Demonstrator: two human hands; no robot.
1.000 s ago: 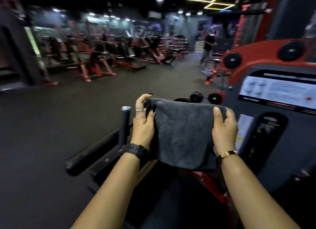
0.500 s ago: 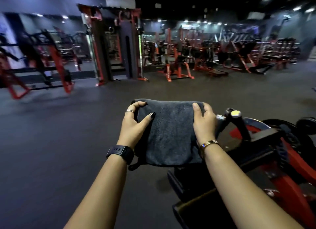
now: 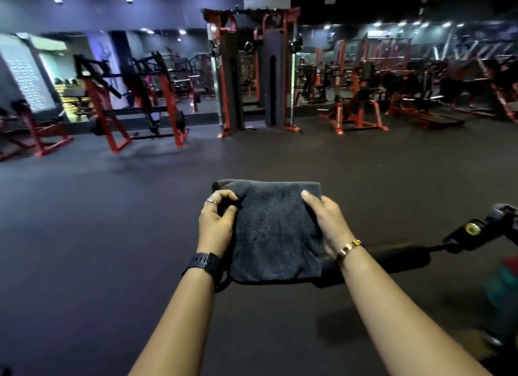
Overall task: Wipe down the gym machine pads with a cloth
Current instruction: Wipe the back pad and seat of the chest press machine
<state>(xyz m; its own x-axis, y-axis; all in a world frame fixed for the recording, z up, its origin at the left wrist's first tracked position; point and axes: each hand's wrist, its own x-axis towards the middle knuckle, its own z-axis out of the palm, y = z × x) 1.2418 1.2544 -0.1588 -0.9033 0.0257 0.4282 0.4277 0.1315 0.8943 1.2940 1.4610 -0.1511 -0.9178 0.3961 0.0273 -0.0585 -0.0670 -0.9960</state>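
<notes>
Dark grey cloth at frame centre, between both hands.
Folded, fuzzy pile; left hand pinches its left edge; right hand grips the right edge, thumb on top; black roller pad at lower right.

The cloth hides the left end of the pad and the fingers of the right grip behind it, and whether cloth and pad touch cannot be told. The machine bearing the pad is blurred and cut off by the right edge. The far racks are too blurred to make out.
</notes>
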